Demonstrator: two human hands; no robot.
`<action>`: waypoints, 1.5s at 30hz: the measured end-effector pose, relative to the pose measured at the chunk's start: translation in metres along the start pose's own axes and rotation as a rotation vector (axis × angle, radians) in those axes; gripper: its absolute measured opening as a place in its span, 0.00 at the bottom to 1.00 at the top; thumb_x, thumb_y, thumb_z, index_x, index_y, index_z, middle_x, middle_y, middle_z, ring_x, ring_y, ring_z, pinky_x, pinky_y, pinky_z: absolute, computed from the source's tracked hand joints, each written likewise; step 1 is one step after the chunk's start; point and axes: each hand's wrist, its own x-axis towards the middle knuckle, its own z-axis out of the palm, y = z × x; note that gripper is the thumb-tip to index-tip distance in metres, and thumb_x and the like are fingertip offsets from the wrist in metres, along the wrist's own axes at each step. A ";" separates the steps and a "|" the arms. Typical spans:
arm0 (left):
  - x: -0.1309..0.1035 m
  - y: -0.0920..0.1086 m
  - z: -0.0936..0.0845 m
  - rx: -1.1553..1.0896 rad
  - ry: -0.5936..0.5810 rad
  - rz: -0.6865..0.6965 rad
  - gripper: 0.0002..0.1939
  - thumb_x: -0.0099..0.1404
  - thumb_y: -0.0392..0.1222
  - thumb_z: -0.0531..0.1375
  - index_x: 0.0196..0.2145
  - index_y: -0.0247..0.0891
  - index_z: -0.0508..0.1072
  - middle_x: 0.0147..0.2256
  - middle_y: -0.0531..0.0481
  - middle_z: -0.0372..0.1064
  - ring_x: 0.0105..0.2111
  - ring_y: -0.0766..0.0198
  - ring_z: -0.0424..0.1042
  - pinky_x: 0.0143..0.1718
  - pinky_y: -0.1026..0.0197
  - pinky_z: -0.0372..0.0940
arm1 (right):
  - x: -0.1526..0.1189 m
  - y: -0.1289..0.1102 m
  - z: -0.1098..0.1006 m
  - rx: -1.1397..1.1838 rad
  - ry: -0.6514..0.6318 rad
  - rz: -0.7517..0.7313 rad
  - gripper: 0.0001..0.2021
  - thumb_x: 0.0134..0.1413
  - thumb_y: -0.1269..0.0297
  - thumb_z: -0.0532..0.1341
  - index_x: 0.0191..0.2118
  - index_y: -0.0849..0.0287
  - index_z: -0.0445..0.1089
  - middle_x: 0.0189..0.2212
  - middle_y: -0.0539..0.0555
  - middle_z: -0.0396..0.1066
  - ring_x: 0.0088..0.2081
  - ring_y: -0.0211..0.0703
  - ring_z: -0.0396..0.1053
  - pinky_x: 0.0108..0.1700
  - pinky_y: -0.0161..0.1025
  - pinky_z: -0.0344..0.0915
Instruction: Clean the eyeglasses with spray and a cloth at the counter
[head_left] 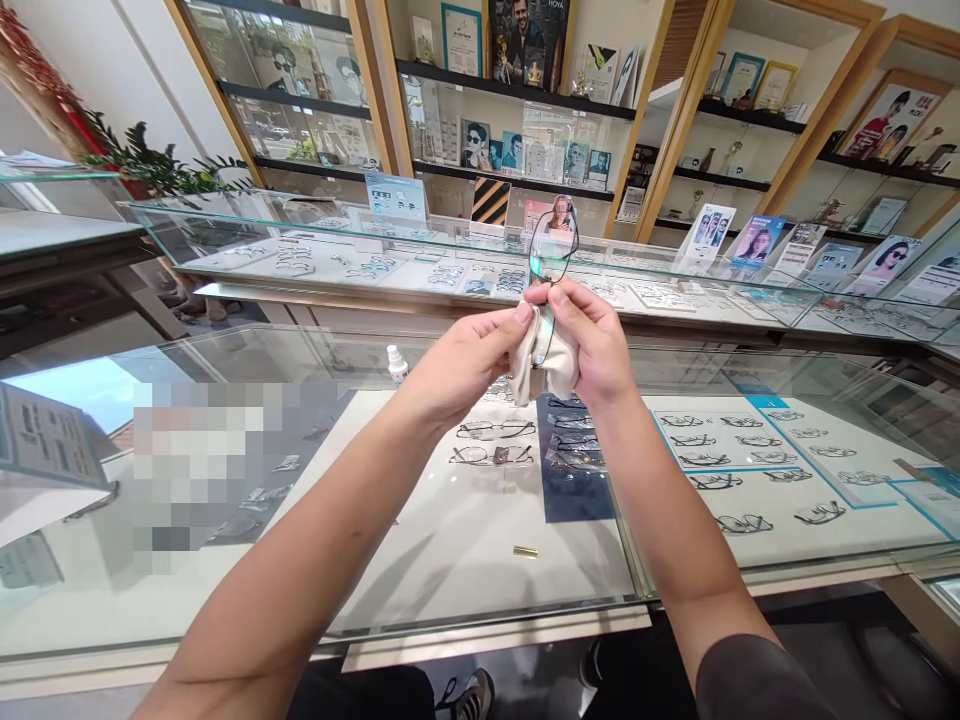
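Note:
Raised above the glass counter, a pair of dark thin-rimmed eyeglasses [576, 243] is held on end, one lens up and the other lower, against a beige cleaning cloth [562, 368]. My left hand [469, 358] is closed on the cloth, its thumb pressing near the lower lens. With thumb and fingers, my right hand [602, 345] pinches the frame around its middle, and the cloth bunches beside its palm. Some fingers of both hands are hidden behind the cloth. A small white spray bottle [397, 368] stands on the counter, left of the hands.
Several eyeglasses [491, 456] lie on display inside the glass counter [450, 610] below my arms. A small gold-coloured piece [526, 551] lies near its front. Across from me runs another glass showcase [315, 235] with cards on top; wooden shelves [517, 80] stand behind it.

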 end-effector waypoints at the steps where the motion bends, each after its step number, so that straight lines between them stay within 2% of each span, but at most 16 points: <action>1: 0.000 0.000 0.000 -0.001 0.004 0.005 0.29 0.62 0.68 0.72 0.32 0.35 0.76 0.26 0.51 0.71 0.26 0.65 0.69 0.30 0.62 0.66 | 0.000 0.000 0.000 -0.006 0.003 0.007 0.15 0.57 0.42 0.72 0.37 0.47 0.84 0.41 0.51 0.78 0.44 0.46 0.74 0.49 0.45 0.75; 5: 0.001 -0.003 0.001 -0.006 0.045 0.018 0.29 0.59 0.66 0.75 0.30 0.36 0.75 0.24 0.53 0.68 0.24 0.67 0.66 0.27 0.63 0.64 | -0.001 0.001 0.002 0.013 -0.030 0.029 0.11 0.58 0.47 0.72 0.38 0.47 0.85 0.44 0.51 0.81 0.53 0.49 0.76 0.58 0.49 0.75; 8: 0.001 -0.004 0.002 -0.021 0.069 0.013 0.29 0.58 0.65 0.76 0.30 0.36 0.75 0.24 0.52 0.69 0.24 0.67 0.67 0.26 0.63 0.65 | -0.002 0.001 0.003 0.042 -0.065 0.046 0.10 0.59 0.50 0.72 0.39 0.47 0.86 0.45 0.51 0.82 0.55 0.49 0.77 0.62 0.49 0.73; 13: -0.001 -0.002 0.004 -0.055 0.068 -0.009 0.26 0.57 0.62 0.77 0.33 0.35 0.78 0.27 0.50 0.75 0.24 0.66 0.69 0.26 0.63 0.65 | -0.003 -0.002 0.004 0.050 -0.072 0.054 0.11 0.60 0.49 0.71 0.40 0.49 0.85 0.43 0.51 0.83 0.53 0.49 0.77 0.59 0.49 0.74; 18: -0.001 0.002 0.004 -0.069 0.056 0.013 0.26 0.53 0.58 0.80 0.32 0.34 0.78 0.27 0.50 0.76 0.24 0.68 0.70 0.26 0.65 0.64 | -0.004 -0.002 0.006 0.112 -0.076 0.086 0.11 0.61 0.49 0.70 0.39 0.50 0.85 0.41 0.50 0.83 0.43 0.44 0.78 0.50 0.44 0.76; 21: -0.002 0.003 0.003 -0.051 0.047 0.020 0.25 0.53 0.56 0.81 0.35 0.33 0.80 0.29 0.49 0.77 0.26 0.66 0.72 0.27 0.64 0.65 | -0.004 -0.001 0.007 0.162 -0.043 0.087 0.11 0.59 0.50 0.72 0.37 0.50 0.85 0.41 0.50 0.83 0.41 0.43 0.78 0.47 0.42 0.76; 27: -0.003 0.001 0.002 0.027 0.085 0.059 0.23 0.60 0.56 0.77 0.40 0.35 0.80 0.28 0.51 0.75 0.23 0.68 0.68 0.24 0.65 0.61 | -0.003 0.000 0.008 0.175 0.054 0.039 0.11 0.58 0.48 0.73 0.37 0.49 0.84 0.42 0.50 0.83 0.42 0.42 0.77 0.46 0.41 0.76; 32: -0.001 -0.003 0.005 -0.036 0.080 0.064 0.26 0.54 0.54 0.81 0.40 0.37 0.76 0.31 0.52 0.76 0.26 0.67 0.71 0.26 0.65 0.64 | -0.001 0.003 0.007 0.184 0.127 0.002 0.12 0.58 0.47 0.73 0.37 0.48 0.84 0.45 0.50 0.83 0.44 0.43 0.76 0.47 0.42 0.76; 36: 0.001 -0.006 0.007 -0.064 0.093 0.058 0.27 0.55 0.53 0.80 0.39 0.39 0.71 0.31 0.54 0.73 0.25 0.69 0.70 0.25 0.66 0.63 | 0.000 0.006 0.007 0.171 0.146 0.000 0.13 0.57 0.45 0.73 0.38 0.48 0.83 0.45 0.50 0.82 0.47 0.44 0.76 0.50 0.43 0.76; 45: -0.002 -0.006 0.007 -0.048 0.089 0.048 0.28 0.58 0.55 0.79 0.44 0.40 0.70 0.32 0.52 0.75 0.27 0.67 0.72 0.27 0.65 0.64 | -0.001 0.001 0.008 0.125 0.154 0.011 0.15 0.58 0.44 0.72 0.39 0.49 0.81 0.47 0.51 0.81 0.51 0.46 0.75 0.53 0.45 0.75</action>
